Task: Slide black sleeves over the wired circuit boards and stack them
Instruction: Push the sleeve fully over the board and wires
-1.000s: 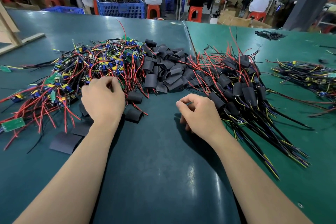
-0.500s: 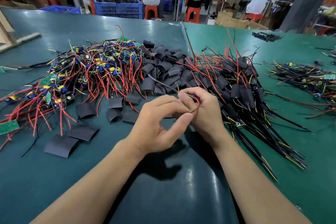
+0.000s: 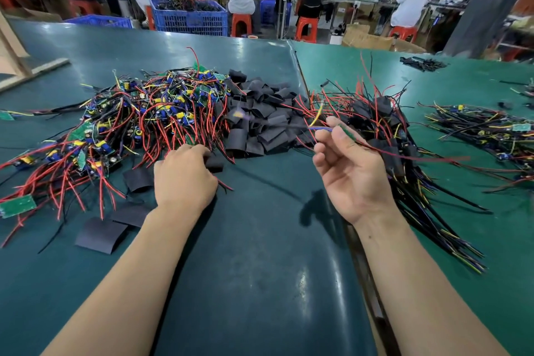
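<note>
A tangled heap of bare wired circuit boards (image 3: 138, 121) lies at the left of the green table. Beside it sits a pile of black sleeves (image 3: 265, 121). To the right lies a stack of sleeved boards (image 3: 384, 136) with wires trailing toward me. My right hand (image 3: 352, 170) is raised, palm toward me, pinching a small green board (image 3: 345, 131) with red, yellow and blue wires. My left hand (image 3: 185, 176) is down at the edge of the sleeve pile, fingers curled on a black sleeve (image 3: 215, 163).
Loose flat sleeves (image 3: 101, 234) lie at the near left. Another bundle of wired boards (image 3: 485, 130) lies at the far right. A seam runs between the two table mats (image 3: 294, 66). Blue crates (image 3: 190, 16), red stools and seated people are beyond the table.
My hands have parted: the left went down and left to a sleeve by the pile, the right rose and turned palm up, keeping the wired board.
</note>
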